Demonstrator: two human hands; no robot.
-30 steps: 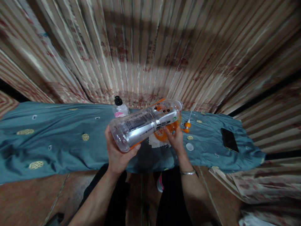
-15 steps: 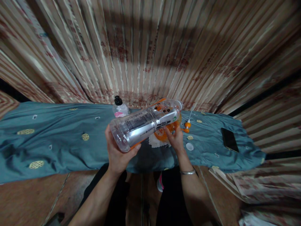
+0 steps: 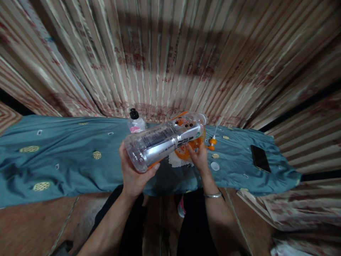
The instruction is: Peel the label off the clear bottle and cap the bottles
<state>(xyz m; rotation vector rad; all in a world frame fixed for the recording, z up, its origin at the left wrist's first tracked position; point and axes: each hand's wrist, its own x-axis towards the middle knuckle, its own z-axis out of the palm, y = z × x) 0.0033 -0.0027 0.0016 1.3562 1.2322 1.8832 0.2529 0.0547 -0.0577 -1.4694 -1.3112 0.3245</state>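
Note:
My left hand (image 3: 134, 176) is wrapped round the base end of a large clear bottle (image 3: 160, 144) with a silver label. The bottle is tilted, its neck toward the upper right. Behind and below its neck end is an orange container (image 3: 182, 153), standing on a pale lacy cloth (image 3: 176, 160). My right hand (image 3: 199, 156) is closed on the orange container, its fingers partly hidden. To the right lies an orange pump head (image 3: 212, 142) with a clear tube. Near it is a white round cap (image 3: 215, 166).
A clear bottle with a black cap (image 3: 134, 114) stands behind, left of the held bottle. A dark phone (image 3: 260, 158) lies on the right of the green cloth-covered table (image 3: 71, 153). Patterned curtains (image 3: 160, 64) hang close behind the table.

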